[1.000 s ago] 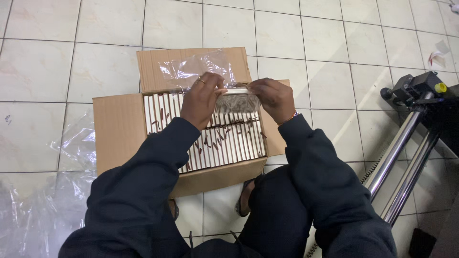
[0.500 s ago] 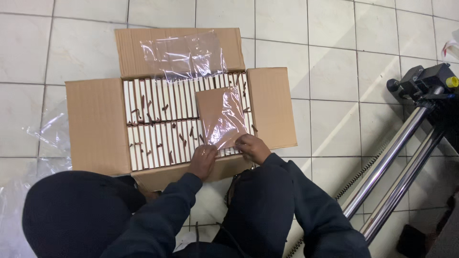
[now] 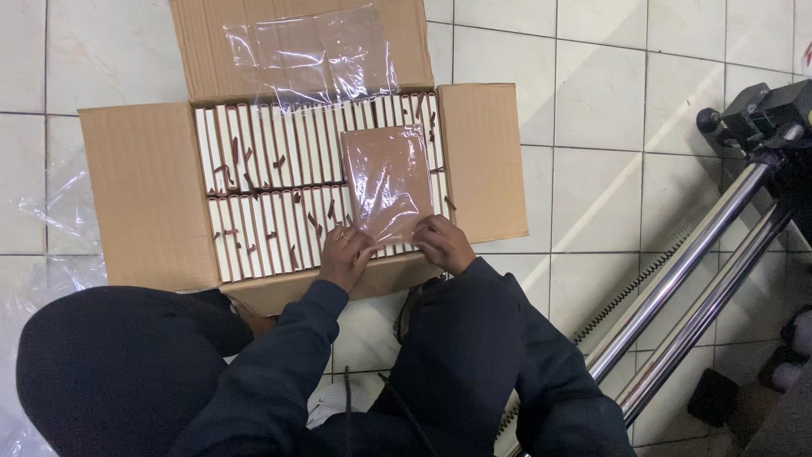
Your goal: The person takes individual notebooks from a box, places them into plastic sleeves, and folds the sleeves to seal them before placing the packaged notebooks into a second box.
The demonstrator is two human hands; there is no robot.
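- We see a floor (image 3: 592, 93) of pale square tiles with grey grout lines; no desk is in view.
- An open cardboard box (image 3: 148, 195) sits on the floor, its flaps spread flat to the left, right and far side.
- Inside the box stand two rows of thin books (image 3: 271, 152), pale page edges up, with brown ribbons lying over them.
- A loose clear sleeve (image 3: 313, 55) lies on the far flap, and crumpled plastic (image 3: 42, 211) lies on the tiles left of the box.
- At the right edge, two chrome tubes (image 3: 702, 271) slant up to a black fitting.
- A brown book (image 3: 387, 182) in a clear wrap lies flat on top of the rows, toward the right side of the box.
- Our left hand (image 3: 345, 254) pinches the wrap's near edge at its left corner, fingers curled shut on it.
- Our right hand (image 3: 441, 241) grips the same edge at its right corner, likewise closed on the wrap.
- Half a second ago the wrapped book lay tilted; now it lies squarer to the rows.
- A second ago both hands held it crumpled at the box's far side; they now work at the near edge.
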